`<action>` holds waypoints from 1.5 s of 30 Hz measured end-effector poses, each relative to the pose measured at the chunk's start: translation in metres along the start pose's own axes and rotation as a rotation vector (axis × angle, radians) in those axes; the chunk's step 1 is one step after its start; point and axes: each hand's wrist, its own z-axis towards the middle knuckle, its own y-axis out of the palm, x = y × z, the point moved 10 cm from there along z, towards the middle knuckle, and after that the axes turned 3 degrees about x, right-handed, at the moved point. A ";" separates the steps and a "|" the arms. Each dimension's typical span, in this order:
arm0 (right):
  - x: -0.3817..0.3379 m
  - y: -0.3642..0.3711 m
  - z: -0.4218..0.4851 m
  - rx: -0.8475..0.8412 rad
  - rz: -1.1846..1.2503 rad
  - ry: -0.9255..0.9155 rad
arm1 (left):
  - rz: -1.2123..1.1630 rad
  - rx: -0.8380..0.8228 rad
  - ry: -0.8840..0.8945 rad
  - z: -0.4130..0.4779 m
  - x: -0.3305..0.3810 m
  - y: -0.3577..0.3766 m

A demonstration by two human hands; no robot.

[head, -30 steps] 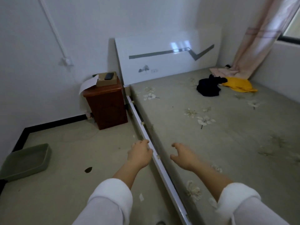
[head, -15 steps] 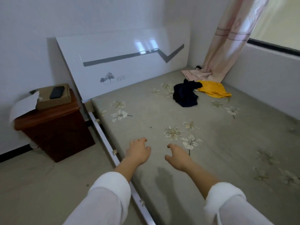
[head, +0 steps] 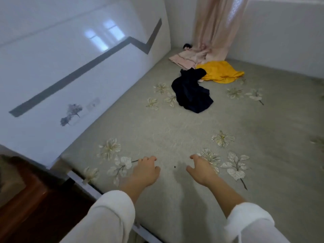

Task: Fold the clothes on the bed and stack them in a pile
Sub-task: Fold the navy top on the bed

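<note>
Reaching for the first garment is the step in hand; nothing looks folded yet. Your left hand (head: 143,171) and right hand (head: 201,171) are low over the bed (head: 175,123), well apart from the curtain (head: 215,27). Both are empty, with the fingers loosely curled and spread. I cannot tell whether they touch the cover.

The clothes all lie toward the curtain. The navy garment (head: 191,92) is crumpled a little way out from the curtain's foot. The yellow garment (head: 220,71) lies nearer the curtain and touches the navy one. A pink cloth (head: 185,57) sits right at the curtain's hem. It could be a garment or the curtain's own tail, so check before you tug it.

Take the navy garment first, since it lies farthest out from the curtain and closest to you. You will likely have to lean well across the bed. Lift it rather than drag it, because its edge meets the yellow one and could pull that along. Pinch it at two matching points, such as the shoulders or the waistband, and let it hang open. Spread it flat on the bare stretch away from the curtain, where you have room to smooth it. Start the pile on that side too, clear of the unfolded heap.
</note>
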 end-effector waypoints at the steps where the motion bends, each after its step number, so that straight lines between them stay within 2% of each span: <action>1: -0.002 0.001 0.012 0.004 0.017 0.040 | 0.030 -0.028 0.021 0.022 -0.006 -0.007; 5: -0.006 0.007 0.055 0.005 0.057 0.137 | 0.150 -0.106 0.125 0.107 -0.014 -0.023; 9: 0.000 0.018 0.110 0.004 -0.022 0.136 | 0.145 -0.046 0.188 0.202 -0.007 -0.028; 14: 0.026 0.038 0.185 0.033 -0.099 0.129 | 0.065 -0.006 0.178 0.300 -0.009 0.014; 19: 0.063 0.046 0.264 0.153 -0.019 0.176 | 0.042 -0.077 0.177 0.379 -0.017 0.082; 21: 0.072 0.046 0.292 0.213 -0.021 0.172 | 0.039 -0.039 0.172 0.406 -0.020 0.094; 23: 0.077 0.040 0.317 0.299 -0.088 0.151 | 0.062 0.068 0.204 0.430 -0.018 0.092; 26: 0.082 0.028 0.356 0.382 -0.117 0.122 | 0.120 0.241 0.309 0.449 -0.012 0.083; 29: 0.087 0.017 0.397 0.407 -0.041 0.108 | 0.120 0.353 0.348 0.449 -0.016 0.079; 36: 0.091 -0.025 0.480 0.543 0.116 0.205 | 0.076 0.352 0.339 0.448 -0.017 0.078; 41: 0.113 -0.039 0.518 0.534 0.289 0.408 | 0.050 0.362 0.362 0.446 -0.015 0.074; 43: 0.110 -0.041 0.517 0.580 0.247 0.404 | 0.050 0.364 0.365 0.445 -0.015 0.074; 45: 0.094 -0.034 0.507 0.586 0.094 0.319 | 0.059 0.365 0.359 0.447 -0.015 0.075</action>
